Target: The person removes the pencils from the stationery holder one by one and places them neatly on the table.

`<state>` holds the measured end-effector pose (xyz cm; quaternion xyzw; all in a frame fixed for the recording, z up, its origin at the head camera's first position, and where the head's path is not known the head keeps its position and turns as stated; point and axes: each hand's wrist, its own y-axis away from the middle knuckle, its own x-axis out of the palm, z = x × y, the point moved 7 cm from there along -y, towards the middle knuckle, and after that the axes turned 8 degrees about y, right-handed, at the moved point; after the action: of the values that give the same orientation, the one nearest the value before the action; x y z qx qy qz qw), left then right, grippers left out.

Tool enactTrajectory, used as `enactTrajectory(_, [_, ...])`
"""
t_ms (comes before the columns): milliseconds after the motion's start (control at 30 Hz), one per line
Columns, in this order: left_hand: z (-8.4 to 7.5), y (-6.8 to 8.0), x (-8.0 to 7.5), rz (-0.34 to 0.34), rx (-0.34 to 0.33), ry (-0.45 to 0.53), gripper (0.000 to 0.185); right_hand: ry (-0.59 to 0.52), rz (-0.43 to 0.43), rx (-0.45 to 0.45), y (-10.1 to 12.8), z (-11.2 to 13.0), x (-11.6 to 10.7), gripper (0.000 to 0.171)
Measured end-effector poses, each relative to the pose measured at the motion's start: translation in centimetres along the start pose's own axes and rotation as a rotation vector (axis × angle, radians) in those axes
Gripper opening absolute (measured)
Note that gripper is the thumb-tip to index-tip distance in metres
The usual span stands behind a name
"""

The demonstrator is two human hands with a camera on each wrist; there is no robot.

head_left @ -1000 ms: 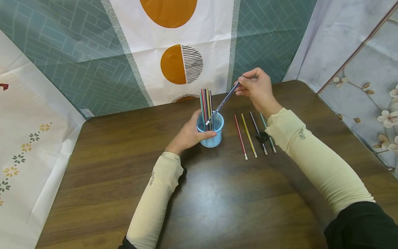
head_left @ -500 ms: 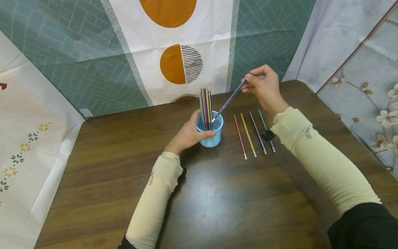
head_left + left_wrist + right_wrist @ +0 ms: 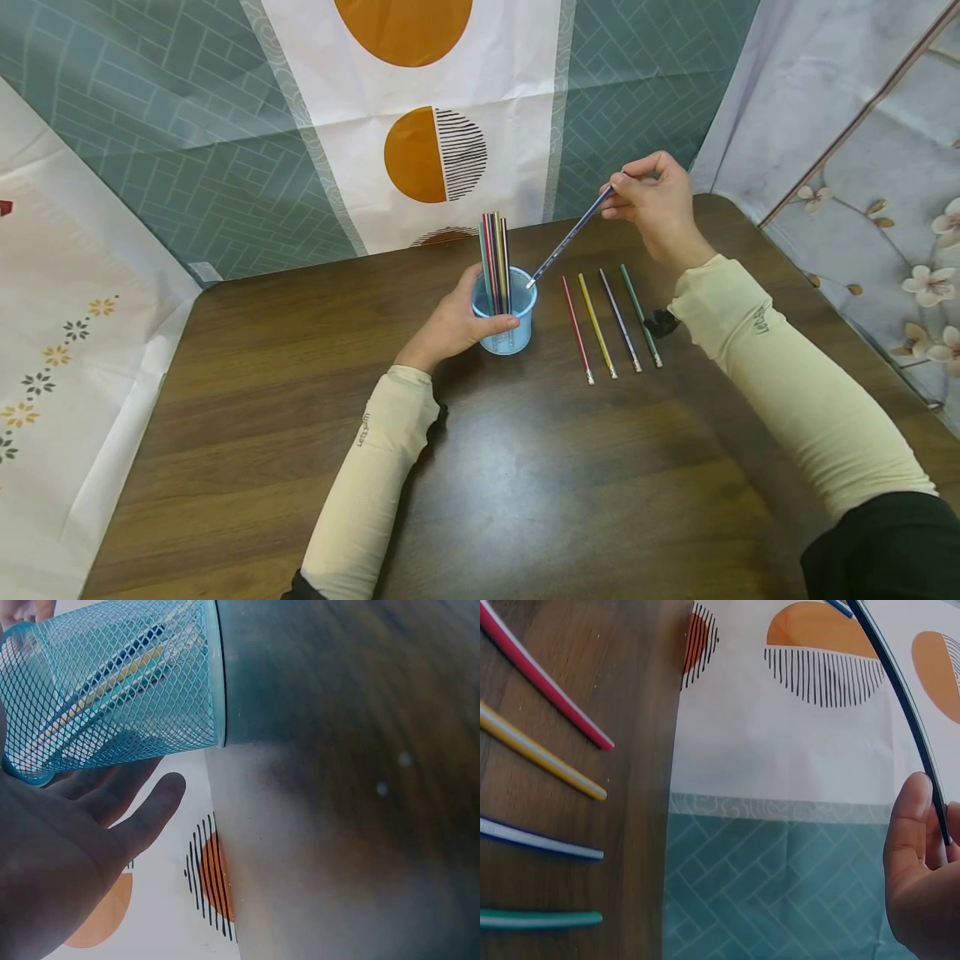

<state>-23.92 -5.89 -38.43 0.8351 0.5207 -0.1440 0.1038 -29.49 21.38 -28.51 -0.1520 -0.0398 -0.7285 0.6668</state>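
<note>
My left hand [image 3: 446, 329] grips a light blue mesh pencil cup [image 3: 517, 337], its thumb across the near side just below the rim. Several pencils [image 3: 492, 262] stand bunched at the left of the cup; their lower parts show through the mesh in the left wrist view. Between thumb and fingers, my right hand [image 3: 663, 204] pinches the upper end of a dark blue pencil [image 3: 570, 238]. That pencil slants down to the left, its pale eraser end overlapping the cup's right rim. The right wrist view shows the pinching thumb [image 3: 909, 817] against the pencil's end.
Right of the cup, a red pencil [image 3: 577, 325], a yellow pencil [image 3: 596, 321], a blue pencil [image 3: 618, 317] and a green pencil [image 3: 637, 308] lie side by side on the brown wooden table [image 3: 495, 492]. A patterned cloth [image 3: 517, 158] hangs behind the table.
My right hand has moved right and slightly up with the dark blue pencil. The pencil's lower end has shifted from in front of the bunched pencils to the cup's right rim. My left hand stays put.
</note>
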Motion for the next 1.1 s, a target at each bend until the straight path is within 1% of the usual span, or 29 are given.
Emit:
enactTrajectory(200, [0.0,-0.1,0.0,0.000,0.013,0.007,0.101,0.008,-0.008,0.019,-0.1,0.2,-0.8,0.022])
enactTrajectory(367, [0.1,-0.1,0.0,0.000,0.014,0.004,0.101,0.032,-0.003,0.019,-0.1,0.4,-1.5,0.023])
enactTrajectory(600, [0.1,-0.1,0.0,0.006,0.017,0.022,0.100,0.063,0.011,-0.007,0.0,0.9,-2.0,0.021])
enactTrajectory(800, [0.1,-0.1,0.0,0.001,0.013,0.012,0.101,0.100,0.008,-0.012,0.0,1.3,-2.8,0.021])
enactTrajectory(1100, [0.2,-0.1,0.0,0.001,0.006,0.001,0.103,0.172,0.025,0.031,-0.4,1.4,-4.3,0.022])
